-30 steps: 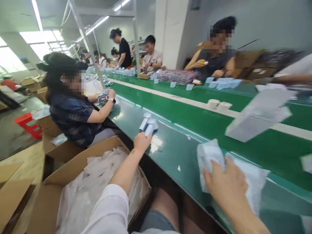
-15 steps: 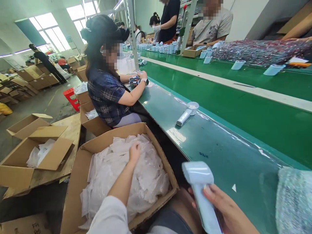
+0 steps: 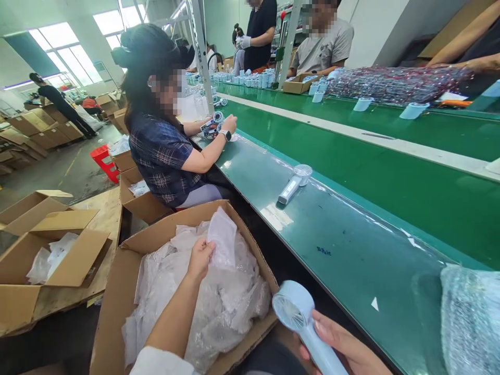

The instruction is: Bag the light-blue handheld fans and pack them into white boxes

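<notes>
My left hand (image 3: pixel 201 259) pinches a translucent white plastic bag (image 3: pixel 223 239) by its edge, lifted over a cardboard box (image 3: pixel 111 299) heaped with similar bags (image 3: pixel 175 291). In my right hand (image 3: pixel 339 338) is a light-blue handheld fan (image 3: pixel 295 307), its round grilled head tilted up to the left and its handle running down into my fingers. Part of the handle is cut off at the bottom edge. Another handheld fan (image 3: pixel 295 183) lies on the green bench (image 3: pixel 344 250) ahead.
Beside me on the left a co-worker (image 3: pixel 160 151) handles small fans at the bench. Open cartons (image 3: pixel 58 260) stand on a wooden board at far left. A bubble-wrapped bundle (image 3: pixel 471 317) sits at the right edge. Across the green belt are several light-blue parts (image 3: pixel 362 104) and other workers.
My left hand has come up from the heap with a bag in it. The fan in my right hand has turned, so its grille now shows, and has shifted slightly left and down.
</notes>
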Demonstrator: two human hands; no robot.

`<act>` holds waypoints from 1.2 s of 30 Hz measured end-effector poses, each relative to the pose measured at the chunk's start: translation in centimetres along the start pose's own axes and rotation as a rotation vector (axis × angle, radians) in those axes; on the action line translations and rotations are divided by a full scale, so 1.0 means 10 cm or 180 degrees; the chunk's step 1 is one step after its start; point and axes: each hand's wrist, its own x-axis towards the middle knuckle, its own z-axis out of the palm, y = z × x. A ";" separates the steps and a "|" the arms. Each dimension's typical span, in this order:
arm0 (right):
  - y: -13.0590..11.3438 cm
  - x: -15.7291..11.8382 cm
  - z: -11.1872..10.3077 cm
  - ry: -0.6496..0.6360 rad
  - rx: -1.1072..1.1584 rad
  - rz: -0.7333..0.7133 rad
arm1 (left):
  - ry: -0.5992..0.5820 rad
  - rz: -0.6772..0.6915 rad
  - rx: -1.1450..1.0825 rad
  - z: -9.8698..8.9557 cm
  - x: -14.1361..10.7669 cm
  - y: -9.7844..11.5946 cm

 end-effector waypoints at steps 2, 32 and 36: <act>0.03 0.08 0.04 -0.0538 0.0070 -0.0028 | -0.0085 -0.0119 -0.0325 0.05 -0.29 0.04; 0.50 -0.34 -0.04 -0.1036 -0.0765 -0.0887 | -0.1073 0.1797 0.1230 0.32 -1.81 0.33; 0.49 -0.39 0.03 -0.0991 -0.0738 -0.0752 | -0.1721 0.1059 0.0296 0.39 -1.90 0.37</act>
